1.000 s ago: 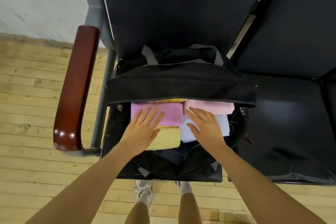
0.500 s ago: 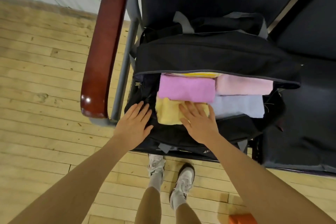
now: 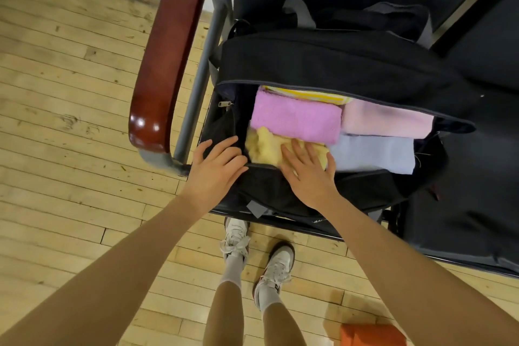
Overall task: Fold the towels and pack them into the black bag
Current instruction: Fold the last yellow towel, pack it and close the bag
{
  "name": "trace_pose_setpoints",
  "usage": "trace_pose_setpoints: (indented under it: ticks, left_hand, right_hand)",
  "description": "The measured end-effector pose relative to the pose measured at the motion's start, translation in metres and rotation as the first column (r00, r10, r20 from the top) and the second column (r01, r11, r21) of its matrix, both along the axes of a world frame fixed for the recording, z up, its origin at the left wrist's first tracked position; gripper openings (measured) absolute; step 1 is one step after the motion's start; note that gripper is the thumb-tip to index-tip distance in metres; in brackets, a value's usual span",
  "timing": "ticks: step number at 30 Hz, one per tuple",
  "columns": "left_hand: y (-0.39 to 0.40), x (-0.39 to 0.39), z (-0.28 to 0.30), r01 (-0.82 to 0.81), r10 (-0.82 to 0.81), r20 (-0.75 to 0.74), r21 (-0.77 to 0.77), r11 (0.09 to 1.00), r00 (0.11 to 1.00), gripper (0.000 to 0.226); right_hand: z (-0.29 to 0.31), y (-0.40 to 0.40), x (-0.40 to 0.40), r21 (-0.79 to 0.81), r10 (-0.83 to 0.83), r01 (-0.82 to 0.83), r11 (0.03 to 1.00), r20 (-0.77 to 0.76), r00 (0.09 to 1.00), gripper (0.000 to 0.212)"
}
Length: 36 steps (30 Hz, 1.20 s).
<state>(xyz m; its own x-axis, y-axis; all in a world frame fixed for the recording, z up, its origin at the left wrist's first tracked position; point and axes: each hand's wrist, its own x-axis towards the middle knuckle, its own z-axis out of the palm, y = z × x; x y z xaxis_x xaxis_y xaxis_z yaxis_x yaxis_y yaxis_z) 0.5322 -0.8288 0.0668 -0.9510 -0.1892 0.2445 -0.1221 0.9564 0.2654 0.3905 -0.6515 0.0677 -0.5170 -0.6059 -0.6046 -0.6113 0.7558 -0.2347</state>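
The black bag (image 3: 337,64) lies unzipped on a dark chair seat. Inside it are folded towels: a purple towel (image 3: 295,119), a pale pink towel (image 3: 387,122), a light blue towel (image 3: 373,153), a yellow striped towel (image 3: 309,95) at the back, and a pale yellow towel (image 3: 262,147) at the front left. My right hand (image 3: 307,173) presses flat on the pale yellow towel with straight fingers. My left hand (image 3: 217,167) rests on the bag's front left rim, fingers spread, holding nothing.
A wooden armrest (image 3: 165,62) on a grey metal frame (image 3: 200,78) stands left of the bag. A second dark seat (image 3: 477,191) lies to the right. Below are the wooden floor (image 3: 70,121), my white shoes (image 3: 275,270) and an orange object (image 3: 370,336).
My left hand left the towels and moved to the bag's front left rim. My right hand shifted from the blue towel onto the pale yellow one. The view swung left and down.
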Motion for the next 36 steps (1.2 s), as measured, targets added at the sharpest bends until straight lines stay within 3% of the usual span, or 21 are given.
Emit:
trace_pose_setpoints:
  ticks: [3,6,11,13,17,19,21,23,25,30,33,36]
  left_hand:
    - [0.002,-0.011,0.023,0.000,0.007,-0.126,0.054,0.999,0.992,0.010]
    - [0.000,-0.022,0.037,-0.027,0.040,-0.126,0.103,0.994,0.991,0.008]
    - [0.009,-0.041,0.058,-0.116,0.124,-0.116,0.074,0.990,0.985,0.008]
    - [0.009,-0.051,0.066,-0.200,0.210,-0.102,0.099,0.975,0.972,0.014]
    - [0.004,-0.076,0.083,-0.404,0.418,-0.006,0.246,0.881,0.908,0.018]
    - [-0.004,-0.094,0.089,-0.438,0.438,0.065,0.280,0.854,0.896,0.018]
    - [-0.011,-0.110,0.091,-0.356,0.347,0.080,0.252,0.900,0.934,0.021]
    - [-0.013,-0.122,0.088,-0.169,0.160,0.073,0.128,0.977,0.984,0.031]
    - [-0.009,-0.129,0.082,-0.039,0.036,0.066,0.046,0.998,0.997,0.037]
    - [0.001,-0.149,0.068,0.017,-0.015,-0.025,0.106,0.994,1.000,0.032]
    - [0.001,-0.156,0.062,0.009,-0.003,-0.048,0.125,0.992,0.999,0.029]
    - [-0.005,-0.159,0.057,-0.020,0.027,-0.065,0.117,0.993,0.998,0.031]
  right_hand:
    - [0.018,0.002,0.005,-0.189,-0.094,0.105,0.976,0.062,0.994,0.052]
    - [0.046,0.012,0.006,-0.378,-0.250,0.278,0.883,0.122,0.961,0.039]
    - [0.066,0.042,-0.011,-0.297,-0.230,0.245,0.923,0.086,0.969,0.021]
    - [0.070,0.048,-0.021,-0.343,-0.246,0.234,0.910,0.007,0.969,0.020]
    - [0.088,0.041,-0.049,-0.517,-0.284,0.073,0.853,-0.342,0.896,0.031]
    - [0.096,0.028,-0.063,-0.555,-0.312,0.053,0.830,-0.383,0.869,0.030]
    - [0.100,0.015,-0.073,-0.595,-0.339,0.066,0.801,-0.360,0.869,0.027]
    - [0.098,0.005,-0.079,-0.623,-0.349,0.057,0.780,-0.357,0.866,0.026]
    - [0.095,-0.005,-0.083,-0.637,-0.346,0.031,0.770,-0.376,0.859,0.026]
    - [0.085,-0.015,-0.090,-0.664,-0.334,0.003,0.747,-0.373,0.866,0.030]
    - [0.082,-0.013,-0.095,-0.635,-0.371,0.112,0.765,-0.291,0.882,0.025]
    - [0.079,0.000,-0.102,-0.601,-0.395,0.180,0.779,-0.247,0.885,0.035]
